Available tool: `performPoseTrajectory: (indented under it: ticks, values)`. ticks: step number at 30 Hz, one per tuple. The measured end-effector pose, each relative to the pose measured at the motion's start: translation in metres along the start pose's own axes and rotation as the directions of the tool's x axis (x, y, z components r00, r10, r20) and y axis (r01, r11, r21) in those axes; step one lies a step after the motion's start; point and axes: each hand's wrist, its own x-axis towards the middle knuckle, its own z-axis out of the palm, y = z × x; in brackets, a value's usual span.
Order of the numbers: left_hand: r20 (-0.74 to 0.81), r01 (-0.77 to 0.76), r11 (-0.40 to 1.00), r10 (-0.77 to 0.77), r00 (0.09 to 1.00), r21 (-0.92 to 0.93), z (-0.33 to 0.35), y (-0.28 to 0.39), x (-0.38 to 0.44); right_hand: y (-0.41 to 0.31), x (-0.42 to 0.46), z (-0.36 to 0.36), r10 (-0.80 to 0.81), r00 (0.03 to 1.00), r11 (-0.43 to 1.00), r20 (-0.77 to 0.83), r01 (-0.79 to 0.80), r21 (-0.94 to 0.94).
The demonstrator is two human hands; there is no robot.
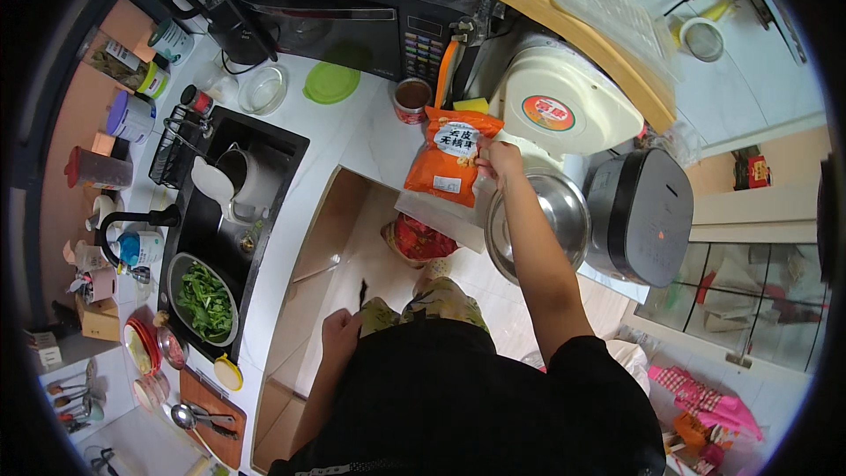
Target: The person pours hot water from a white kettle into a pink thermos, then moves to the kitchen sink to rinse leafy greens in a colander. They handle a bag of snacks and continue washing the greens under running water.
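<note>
My right hand point(501, 160) pinches the right edge of an orange plastic food bag point(449, 168) that bears a printed white label. The bag is at the counter's corner, its lower edge over a pale panel. Under my right forearm sits a stainless steel bowl point(556, 215). My left hand point(338, 336) hangs low by my thigh with curled fingers. A thin dark strip point(363, 292) shows just beyond it; whether the hand holds it cannot be told. An opened tin of brown contents point(413, 96) stands behind the bag, near a yellow sponge point(470, 106).
Left, a black sink point(281, 175) holds a white pitcher point(248, 178) and a bowl of leafy greens point(205, 304). A microwave point(337, 36) stands at the back, with a green lid point(332, 82) before it. Right are a cream plastic container point(575, 89) and a rice cooker point(651, 218).
</note>
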Motion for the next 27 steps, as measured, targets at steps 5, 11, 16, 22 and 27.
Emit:
performPoseTrajectory:
  ticks: [5, 11, 16, 22, 27]
  values:
    - [0.016, -0.031, 0.994, 0.029, 0.999, 0.108, 0.037, 0.050, 0.035, 0.001, 0.043, 0.008, 0.002, 1.000, 0.982, 0.007, -0.003, 0.186]
    - [0.064, -0.285, 0.955, 0.280, 0.958, 0.082, 0.059, 0.105, 0.066, 0.022, 0.025, 0.019, -0.397, 0.918, 0.891, -0.001, 0.385, 0.240]
    - [-0.090, -0.540, 0.840, 0.542, 0.835, 0.048, 0.048, 0.129, 0.118, 0.006, -0.053, 0.041, -0.570, 0.793, 0.808, 0.216, 0.492, 0.325]
    - [-0.362, -0.663, 0.570, 0.559, 0.746, -0.485, -0.016, 0.169, 0.101, -0.022, -0.190, 0.056, -0.707, 0.643, 0.707, 0.294, 0.635, 0.311]
    - [-0.298, -0.561, 0.503, 0.510, 0.807, -0.658, -0.080, 0.126, 0.042, -0.014, -0.260, 0.079, -0.658, 0.598, 0.753, 0.458, 0.530, 0.390]
